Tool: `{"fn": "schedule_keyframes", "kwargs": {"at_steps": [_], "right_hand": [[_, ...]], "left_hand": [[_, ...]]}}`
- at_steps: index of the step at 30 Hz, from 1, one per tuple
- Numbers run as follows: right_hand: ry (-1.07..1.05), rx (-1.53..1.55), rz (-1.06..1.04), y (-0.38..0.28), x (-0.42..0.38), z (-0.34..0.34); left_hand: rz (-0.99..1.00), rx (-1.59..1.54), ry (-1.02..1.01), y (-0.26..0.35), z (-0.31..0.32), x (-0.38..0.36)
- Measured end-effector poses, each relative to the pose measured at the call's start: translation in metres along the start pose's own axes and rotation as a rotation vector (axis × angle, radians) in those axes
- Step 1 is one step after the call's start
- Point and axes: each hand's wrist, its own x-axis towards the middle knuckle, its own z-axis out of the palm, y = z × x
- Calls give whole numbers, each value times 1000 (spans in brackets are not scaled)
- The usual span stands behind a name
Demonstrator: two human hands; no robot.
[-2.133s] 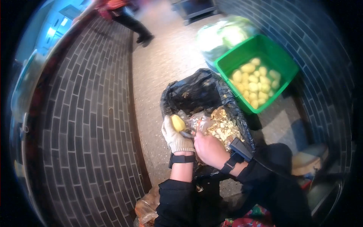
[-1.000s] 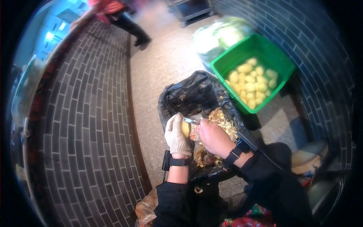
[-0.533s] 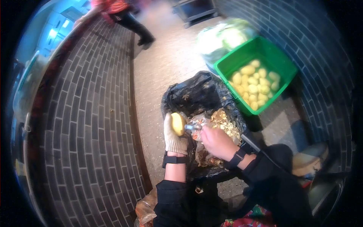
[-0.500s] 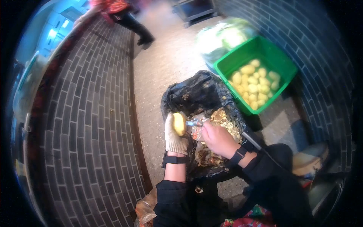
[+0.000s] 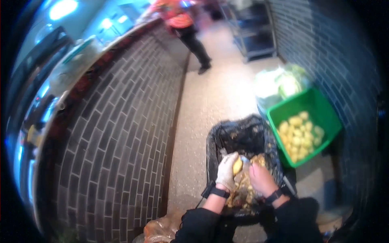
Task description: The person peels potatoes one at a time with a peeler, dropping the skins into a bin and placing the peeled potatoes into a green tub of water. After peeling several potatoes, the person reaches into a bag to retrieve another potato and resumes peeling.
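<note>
In a white knitted glove, my left hand (image 5: 226, 173) is closed around a yellow peeled-looking potato (image 5: 238, 166). My bare right hand (image 5: 262, 181) grips a small peeler (image 5: 244, 159), its end close to the potato; blur hides whether they touch. Both hands are above a bin lined with a black bag (image 5: 210, 141). Peelings and scraps (image 5: 240, 195) lie inside it. Beside the bin, on the right, a green crate (image 5: 333, 121) holds many yellow potatoes (image 5: 298, 135).
A brick wall (image 5: 113, 146) runs along the left. Behind the crate sits a clear bag of pale green vegetables (image 5: 283, 83). Further back are a shelf cart (image 5: 257, 36) and a person in red (image 5: 180, 22). An orange-tinted plastic bag (image 5: 160, 227) lies at lower left.
The view has tilted up and turned left, so the bin, crate and hands appear lower and further right. My grip on potato and peeler continues. My left hand is now more tilted.
</note>
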Motion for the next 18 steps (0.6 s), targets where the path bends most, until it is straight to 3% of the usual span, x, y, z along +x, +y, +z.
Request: {"fn": "schedule_keyframes", "kwargs": {"at_steps": [2,4,6,7,8,10,11,12,13,15,16,18], "right_hand": [[-29,2,67,1,-2,4],[-4,-54,29,-2,-7,7],[-11,-75,2,4,-11,15],[-39,-149,-59,-4,-15,11],[-10,-99,14,4,-13,21],[-2,-182,-41,23,-6,35],[7,-219,-34,19,-7,37],[11,-253,-19,13,-10,37],[20,-256,-33,14,-8,39],[-281,-538,-173,9,0,38],[-280,-541,-176,2,-3,37],[23,-268,-76,-12,-20,38]], "left_hand": [[151,164,-7,1,0,-6],[70,78,38,-3,-1,-5],[813,939,60,-28,-24,4],[796,919,101,-31,-23,4],[777,900,139,-30,-19,0],[445,534,181,-24,-9,-5],[206,78,211,-5,9,-22],[338,154,262,-28,-7,2],[331,86,265,-23,-3,-6],[331,12,266,-14,3,-17],[320,-15,265,-10,4,-21],[289,-34,272,-8,2,-28]]}}
